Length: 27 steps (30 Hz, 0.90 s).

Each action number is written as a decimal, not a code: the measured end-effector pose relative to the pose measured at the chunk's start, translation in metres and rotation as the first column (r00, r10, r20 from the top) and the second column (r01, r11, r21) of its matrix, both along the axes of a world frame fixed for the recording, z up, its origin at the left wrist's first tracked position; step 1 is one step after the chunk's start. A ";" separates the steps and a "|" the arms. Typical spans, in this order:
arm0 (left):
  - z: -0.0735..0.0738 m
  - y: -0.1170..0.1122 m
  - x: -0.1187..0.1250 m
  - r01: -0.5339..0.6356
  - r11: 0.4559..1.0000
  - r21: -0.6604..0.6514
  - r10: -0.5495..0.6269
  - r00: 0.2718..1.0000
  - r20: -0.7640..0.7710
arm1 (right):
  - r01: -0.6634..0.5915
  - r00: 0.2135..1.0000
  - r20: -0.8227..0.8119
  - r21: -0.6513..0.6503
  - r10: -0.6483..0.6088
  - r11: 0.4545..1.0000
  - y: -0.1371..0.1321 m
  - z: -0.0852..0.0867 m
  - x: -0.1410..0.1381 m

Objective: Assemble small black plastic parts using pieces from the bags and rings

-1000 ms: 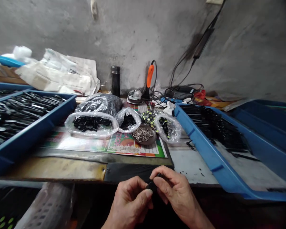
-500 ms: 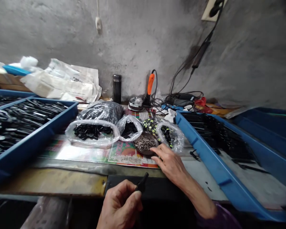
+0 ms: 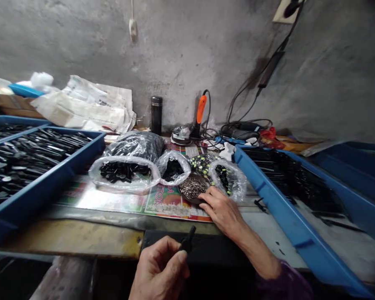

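Note:
My left hand (image 3: pixel 161 268) is closed round a small black plastic part (image 3: pixel 188 241) near the bench's front edge; the part's end sticks up past my thumb. My right hand (image 3: pixel 220 208) reaches forward to a shallow dish of small silvery screws (image 3: pixel 191 187), its fingers curled down at the dish's near rim. What those fingertips hold, if anything, is hidden. Beside the dish lie clear plastic bags of black parts (image 3: pixel 123 171) and a bag of black-and-yellow parts (image 3: pixel 225 177).
A blue tray (image 3: pixel 46 183) of black parts stands at the left, another blue tray (image 3: pixel 278 204) at the right. At the back are an orange-handled tool (image 3: pixel 201 109), a dark flask (image 3: pixel 156 109), tangled cables and crumpled papers (image 3: pixel 84 106) against the grey wall.
My right hand left the black part and reached forward to the screw dish. My left hand kept the part near the bench edge. The view tilted up slightly.

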<state>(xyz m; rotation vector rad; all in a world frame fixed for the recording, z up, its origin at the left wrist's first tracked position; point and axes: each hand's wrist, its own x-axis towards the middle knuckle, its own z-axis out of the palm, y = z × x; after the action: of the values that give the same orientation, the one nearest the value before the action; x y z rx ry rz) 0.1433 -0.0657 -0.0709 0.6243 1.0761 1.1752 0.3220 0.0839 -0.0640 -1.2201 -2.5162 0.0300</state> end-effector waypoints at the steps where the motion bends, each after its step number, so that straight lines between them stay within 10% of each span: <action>1: 0.000 0.000 0.000 0.005 1.000 -0.005 -0.005 1.000 0.003 | -0.007 1.000 -0.003 -0.014 0.007 1.000 0.001 0.002 -0.001; 14: 0.000 -0.004 0.003 -0.014 1.000 -0.002 0.014 0.997 0.075 | -0.054 0.962 -0.273 -0.147 0.012 0.988 -0.029 0.016 -0.005; 20: 0.000 -0.007 0.009 -0.016 1.000 0.005 0.016 0.998 0.057 | -0.243 0.749 -0.662 -0.315 -0.029 0.917 -0.100 0.015 -0.008; 27: 0.003 -0.011 0.017 0.005 1.000 0.030 -0.005 1.000 0.002 | -0.286 0.627 -0.776 -0.147 0.069 0.947 -0.120 0.009 -0.016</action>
<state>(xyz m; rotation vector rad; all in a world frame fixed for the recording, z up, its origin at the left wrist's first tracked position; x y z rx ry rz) 0.1601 -0.0762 -0.0678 0.6492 1.0563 1.1890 0.3063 -0.0361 -0.0551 -0.7678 -1.8638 0.7886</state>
